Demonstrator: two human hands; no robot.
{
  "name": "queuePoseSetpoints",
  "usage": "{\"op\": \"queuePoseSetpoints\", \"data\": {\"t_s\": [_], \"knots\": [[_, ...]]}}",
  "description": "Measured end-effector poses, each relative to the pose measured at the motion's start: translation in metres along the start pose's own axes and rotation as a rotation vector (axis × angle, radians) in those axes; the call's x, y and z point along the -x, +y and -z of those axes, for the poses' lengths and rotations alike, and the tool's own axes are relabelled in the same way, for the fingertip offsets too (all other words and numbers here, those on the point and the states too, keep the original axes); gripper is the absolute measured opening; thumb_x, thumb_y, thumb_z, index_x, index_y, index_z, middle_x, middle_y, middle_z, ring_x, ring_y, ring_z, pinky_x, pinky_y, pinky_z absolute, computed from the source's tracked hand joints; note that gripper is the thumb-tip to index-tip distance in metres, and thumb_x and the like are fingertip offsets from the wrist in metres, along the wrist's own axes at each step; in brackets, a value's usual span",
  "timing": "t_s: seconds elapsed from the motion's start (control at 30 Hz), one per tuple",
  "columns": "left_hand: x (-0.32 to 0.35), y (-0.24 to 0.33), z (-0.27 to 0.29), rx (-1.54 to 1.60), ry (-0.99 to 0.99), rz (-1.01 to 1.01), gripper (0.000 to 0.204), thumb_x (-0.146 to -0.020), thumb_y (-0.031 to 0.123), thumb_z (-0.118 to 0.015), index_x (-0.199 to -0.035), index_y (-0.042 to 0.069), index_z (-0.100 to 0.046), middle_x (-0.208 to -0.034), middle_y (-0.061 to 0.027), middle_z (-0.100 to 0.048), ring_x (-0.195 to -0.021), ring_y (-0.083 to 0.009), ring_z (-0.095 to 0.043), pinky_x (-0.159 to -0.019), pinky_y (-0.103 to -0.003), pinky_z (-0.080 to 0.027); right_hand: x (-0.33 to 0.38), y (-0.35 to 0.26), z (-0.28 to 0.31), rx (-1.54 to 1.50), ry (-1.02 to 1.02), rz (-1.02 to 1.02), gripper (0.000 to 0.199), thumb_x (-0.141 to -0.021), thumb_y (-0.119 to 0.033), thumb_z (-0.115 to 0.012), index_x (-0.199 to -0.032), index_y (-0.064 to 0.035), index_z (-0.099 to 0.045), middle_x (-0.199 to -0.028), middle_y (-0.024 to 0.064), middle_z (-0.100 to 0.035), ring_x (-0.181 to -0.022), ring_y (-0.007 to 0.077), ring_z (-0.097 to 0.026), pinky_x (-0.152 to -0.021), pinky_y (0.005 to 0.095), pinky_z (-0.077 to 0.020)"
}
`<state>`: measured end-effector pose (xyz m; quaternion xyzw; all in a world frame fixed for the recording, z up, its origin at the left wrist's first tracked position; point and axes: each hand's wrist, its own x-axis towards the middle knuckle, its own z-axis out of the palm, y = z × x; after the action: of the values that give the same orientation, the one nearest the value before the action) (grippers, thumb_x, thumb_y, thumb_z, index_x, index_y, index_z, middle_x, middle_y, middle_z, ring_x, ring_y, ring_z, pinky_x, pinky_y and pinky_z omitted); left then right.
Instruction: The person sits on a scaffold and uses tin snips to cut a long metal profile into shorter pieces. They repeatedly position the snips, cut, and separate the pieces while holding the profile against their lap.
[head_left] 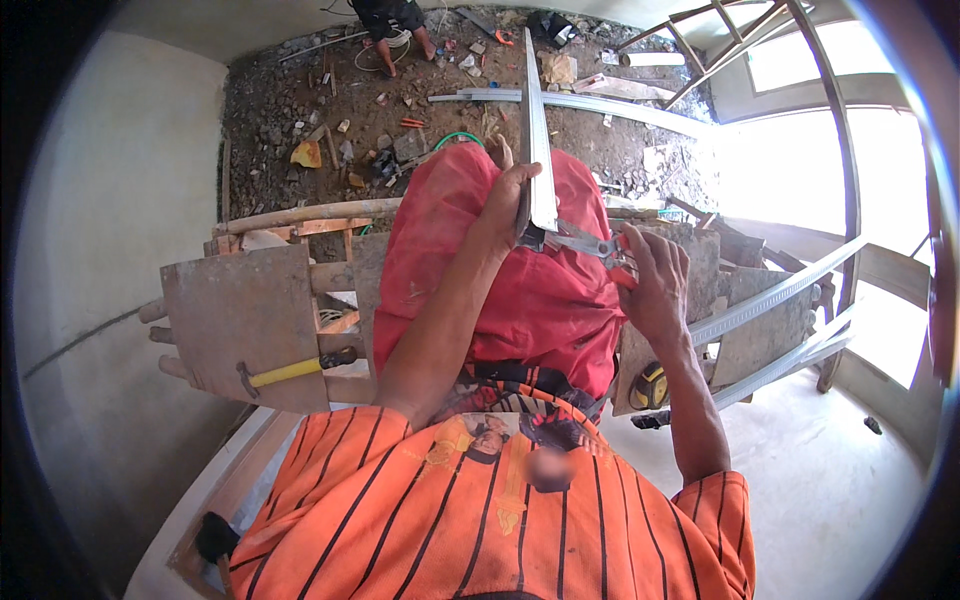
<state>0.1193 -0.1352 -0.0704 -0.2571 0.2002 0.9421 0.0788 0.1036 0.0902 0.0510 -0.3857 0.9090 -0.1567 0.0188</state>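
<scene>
The left hand is closed around the lower end of a long, pale metal channel, thumb along its side. The channel stands out away from the person, between the knees, its folded flanges and straight ridges catching the light. The right hand wraps the red grips of metal hand snips, whose grey jaws lie at the channel's near end; whether the blades bite into it cannot be told.

An orange shirt with thin black stripes carries a printed design of figures on the chest, with details too blurred to make out. The red trousers are creased, smooth cloth. Any marking on the rounded yellow-and-black tape measure, lying by the right forearm, is too small to read.

Rough, stained boards rest on round poles; a hammer with a smooth yellow handle lies across the left ones. More ribbed metal strips slant past the right side. Beyond, rubble-strewn soil holds a crumpled yellow scrap and a dark, bag-like bundle, its contents hidden. A co-worker's bare legs show at the top.
</scene>
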Motion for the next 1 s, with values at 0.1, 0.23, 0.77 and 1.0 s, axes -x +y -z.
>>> {"op": "queuePoseSetpoints", "data": {"t_s": [0.1, 0.23, 0.77, 1.0], "knots": [[-0.001, -0.002, -0.003, 0.004, -0.006, 0.037, 0.032, -0.087, 0.028, -0.053, -0.104, 0.001, -0.048, -0.074, -0.0126, -0.058, -0.059, -0.0229, -0.061, -0.049, -0.034, -0.054, -0.003, -0.005, -0.003, -0.019, -0.014, -0.023, 0.062, -0.070, -0.016, -0.071, -0.127, -0.0136, -0.047, -0.109, 0.0073, -0.054, -0.102, 0.0259, -0.052, -0.092, 0.0420, -0.0360], [-0.002, -0.008, -0.003, -0.028, 0.030, 0.023, 0.033, -0.087, 0.026, -0.053, -0.105, 0.000, -0.047, -0.074, -0.0132, -0.058, -0.059, -0.0230, -0.061, -0.048, -0.033, -0.054, -0.004, -0.008, -0.007, -0.053, -0.073, -0.050, 0.062, -0.070, -0.012, -0.070, -0.127, -0.0133, -0.047, -0.111, 0.0082, -0.054, -0.104, 0.0274, -0.052, -0.092, 0.0426, -0.0370], [-0.004, -0.014, 0.000, -0.090, 0.015, -0.063, 0.023, -0.088, 0.020, -0.050, -0.105, 0.006, -0.043, -0.070, -0.0084, -0.053, -0.052, -0.0195, -0.058, -0.038, -0.029, -0.049, -0.047, 0.061, -0.024, -0.629, -0.938, -0.213, 0.041, -0.076, -0.011, -0.065, -0.117, -0.0086, -0.061, -0.085, 0.0040, -0.063, -0.078, 0.0103, -0.056, -0.075, 0.0272, -0.0463], [0.005, 0.000, -0.009, 0.073, 0.052, 0.005, 0.022, -0.085, 0.019, -0.054, -0.098, 0.001, -0.047, -0.073, -0.0089, -0.055, -0.057, -0.0187, -0.058, -0.047, -0.030, -0.052, -0.050, 0.036, -0.002, -0.791, -0.726, -0.216, 0.037, -0.078, -0.008, -0.063, -0.114, -0.0025, -0.059, -0.086, -0.0009, -0.059, -0.077, 0.0065, -0.051, -0.067, 0.0234, -0.0437]]}}
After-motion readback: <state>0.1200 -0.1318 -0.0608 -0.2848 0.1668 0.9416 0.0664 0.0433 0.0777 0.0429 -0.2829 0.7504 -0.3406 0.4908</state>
